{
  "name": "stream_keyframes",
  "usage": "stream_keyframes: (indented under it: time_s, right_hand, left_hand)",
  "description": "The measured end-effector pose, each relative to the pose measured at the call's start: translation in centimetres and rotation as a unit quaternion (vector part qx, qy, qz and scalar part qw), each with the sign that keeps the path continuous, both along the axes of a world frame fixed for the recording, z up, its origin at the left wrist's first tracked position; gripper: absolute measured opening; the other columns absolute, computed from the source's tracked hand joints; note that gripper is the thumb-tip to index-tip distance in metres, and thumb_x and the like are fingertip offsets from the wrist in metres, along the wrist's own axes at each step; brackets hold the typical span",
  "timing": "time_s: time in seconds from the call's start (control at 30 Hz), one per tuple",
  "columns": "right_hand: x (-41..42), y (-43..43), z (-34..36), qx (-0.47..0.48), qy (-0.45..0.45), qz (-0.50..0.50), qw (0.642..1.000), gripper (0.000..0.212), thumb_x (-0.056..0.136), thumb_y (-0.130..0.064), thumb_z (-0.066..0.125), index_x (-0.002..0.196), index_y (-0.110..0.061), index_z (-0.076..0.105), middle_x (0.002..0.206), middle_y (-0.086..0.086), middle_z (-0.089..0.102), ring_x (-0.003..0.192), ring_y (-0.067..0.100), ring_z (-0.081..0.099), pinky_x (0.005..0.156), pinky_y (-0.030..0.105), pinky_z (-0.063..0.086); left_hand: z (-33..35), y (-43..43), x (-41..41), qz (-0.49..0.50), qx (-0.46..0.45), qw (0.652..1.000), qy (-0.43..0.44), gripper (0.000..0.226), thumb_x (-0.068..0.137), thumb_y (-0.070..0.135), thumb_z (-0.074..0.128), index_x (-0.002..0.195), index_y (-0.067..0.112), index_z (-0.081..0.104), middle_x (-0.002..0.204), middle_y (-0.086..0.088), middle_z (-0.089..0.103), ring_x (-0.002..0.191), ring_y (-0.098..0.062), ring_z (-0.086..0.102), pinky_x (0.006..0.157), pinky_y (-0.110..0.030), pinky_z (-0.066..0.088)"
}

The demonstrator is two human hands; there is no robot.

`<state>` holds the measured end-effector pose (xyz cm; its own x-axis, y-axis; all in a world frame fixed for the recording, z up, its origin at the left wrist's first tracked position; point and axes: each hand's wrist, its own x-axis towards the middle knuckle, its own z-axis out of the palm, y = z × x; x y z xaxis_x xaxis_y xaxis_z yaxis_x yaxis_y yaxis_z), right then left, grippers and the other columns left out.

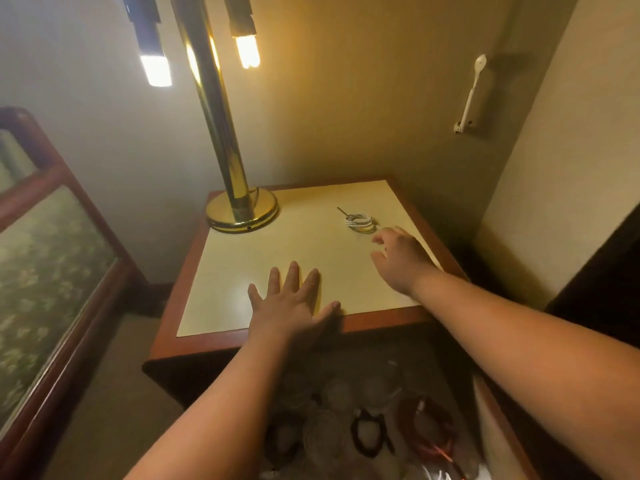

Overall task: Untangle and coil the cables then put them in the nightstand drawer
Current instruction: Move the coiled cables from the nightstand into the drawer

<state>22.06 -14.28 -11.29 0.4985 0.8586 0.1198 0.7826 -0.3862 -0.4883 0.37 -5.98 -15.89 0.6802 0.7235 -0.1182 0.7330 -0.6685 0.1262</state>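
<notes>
A small white coiled cable [360,222] lies on the cream top of the nightstand [270,258], toward its back right. My right hand [401,258] hovers just in front of the coil, fingers loosely spread, holding nothing. Flat on the nightstand's front edge rests my left hand [294,299], fingers straight. Below the top, the drawer [491,407] stands pulled out. Inside it lie a red coiled cable [426,427], a black coiled cable [369,434] and several pale coils, all dim and partly blurred.
A brass lamp base [242,209] with its tall pole stands at the nightstand's back left. Walls close in behind and to the right. A wooden bed frame [69,258] with a floral cover is at the left, with carpet between.
</notes>
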Motion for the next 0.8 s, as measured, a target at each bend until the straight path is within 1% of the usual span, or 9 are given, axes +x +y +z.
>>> stream_keyframes:
  time_s: [0.07, 0.17, 0.23, 0.3, 0.4, 0.5, 0.57, 0.67, 0.8]
  right_hand:
    - [2.0, 4.0, -0.2, -0.019, -0.057, 0.001, 0.998, 0.037, 0.1, -0.015, 0.047, 0.137, -0.013, 0.053, 0.138, 0.008, 0.05, 0.116, 0.03, 0.055, 0.098, 0.042, 0.049]
    - [3.5, 7.5, -0.5, -0.071, -0.09, 0.006, 0.993, 0.049, 0.097, -0.007, 0.042, 0.145, -0.017, 0.044, 0.148, 0.006, 0.044, 0.125, 0.035, 0.05, 0.102, 0.044, 0.046]
    - [3.6, 8.6, -0.7, -0.094, -0.103, 0.023, 0.99, 0.052, 0.097, -0.005, 0.04, 0.146, -0.021, 0.046, 0.147, 0.005, 0.048, 0.126, 0.034, 0.05, 0.103, 0.042, 0.046]
    - [3.7, 9.0, -1.0, -0.098, -0.125, 0.038, 0.987, 0.051, 0.095, -0.001, 0.04, 0.138, -0.023, 0.056, 0.14, 0.006, 0.056, 0.122, 0.033, 0.053, 0.099, 0.039, 0.047]
    - [4.2, 9.4, -1.6, -0.082, -0.14, 0.035, 0.986, 0.039, 0.094, 0.0, 0.046, 0.119, -0.018, 0.069, 0.124, 0.012, 0.061, 0.109, 0.033, 0.058, 0.089, 0.036, 0.049]
    - [4.2, 8.6, -2.0, -0.048, -0.121, 0.035, 0.991, 0.035, 0.095, 0.0, 0.049, 0.116, -0.017, 0.071, 0.116, 0.012, 0.061, 0.104, 0.034, 0.059, 0.085, 0.034, 0.049]
    - [3.7, 7.3, -2.0, -0.006, -0.1, 0.04, 0.994, 0.033, 0.097, -0.001, 0.052, 0.119, -0.016, 0.071, 0.115, 0.011, 0.061, 0.104, 0.033, 0.06, 0.087, 0.036, 0.051]
    - [2.5, 3.8, -1.4, 0.069, -0.086, 0.077, 0.991, 0.028, 0.098, 0.0, 0.055, 0.117, -0.01, 0.072, 0.111, 0.012, 0.062, 0.099, 0.031, 0.061, 0.081, 0.031, 0.048]
    - [-0.7, -3.4, -0.5, 0.16, -0.085, 0.162, 0.97, 0.024, 0.093, 0.005, 0.061, 0.113, -0.004, 0.072, 0.107, 0.013, 0.067, 0.098, 0.029, 0.067, 0.086, 0.038, 0.058]
  left_hand:
    - [0.0, 0.1, 0.1, 0.006, -0.001, 1.0, 0.001, 0.086, 0.085, 0.089, 0.012, 0.157, 0.048, -0.011, 0.167, 0.005, -0.022, 0.153, -0.031, -0.022, 0.116, -0.068, -0.013]
    - [0.0, -0.1, 0.1, 0.008, -0.003, 1.0, 0.002, 0.085, 0.085, 0.089, 0.012, 0.156, 0.049, -0.011, 0.167, 0.005, -0.023, 0.153, -0.031, -0.024, 0.117, -0.069, -0.014]
    - [0.3, -0.2, 0.0, 0.008, -0.007, 1.0, 0.004, 0.085, 0.085, 0.088, 0.012, 0.156, 0.048, -0.012, 0.167, 0.005, -0.024, 0.153, -0.031, -0.024, 0.117, -0.069, -0.014]
    - [0.3, 0.0, 0.1, 0.006, -0.007, 1.0, 0.009, 0.086, 0.085, 0.088, 0.012, 0.156, 0.047, -0.013, 0.167, 0.005, -0.024, 0.153, -0.031, -0.025, 0.117, -0.069, -0.014]
    - [0.2, 0.1, 0.2, 0.006, -0.007, 1.0, 0.018, 0.086, 0.085, 0.088, 0.012, 0.156, 0.047, -0.014, 0.167, 0.004, -0.024, 0.153, -0.032, -0.024, 0.117, -0.069, -0.013]
    - [0.2, 0.2, 0.3, 0.009, -0.007, 1.0, 0.018, 0.086, 0.086, 0.088, 0.013, 0.157, 0.047, -0.012, 0.167, 0.004, -0.024, 0.153, -0.032, -0.023, 0.116, -0.069, -0.013]
    - [0.2, 0.2, 0.2, 0.009, -0.009, 1.0, 0.013, 0.086, 0.086, 0.088, 0.014, 0.157, 0.047, -0.012, 0.167, 0.004, -0.023, 0.153, -0.032, -0.023, 0.116, -0.069, -0.013]
    - [0.4, 0.4, 0.1, 0.004, -0.012, 1.0, 0.006, 0.086, 0.086, 0.088, 0.016, 0.157, 0.047, -0.009, 0.168, 0.003, -0.02, 0.154, -0.032, -0.02, 0.116, -0.069, -0.01]
    - [0.5, 0.2, 0.0, 0.0, -0.013, 1.0, -0.007, 0.086, 0.086, 0.088, 0.018, 0.158, 0.046, -0.004, 0.17, 0.002, -0.013, 0.155, -0.033, -0.016, 0.117, -0.07, -0.006]
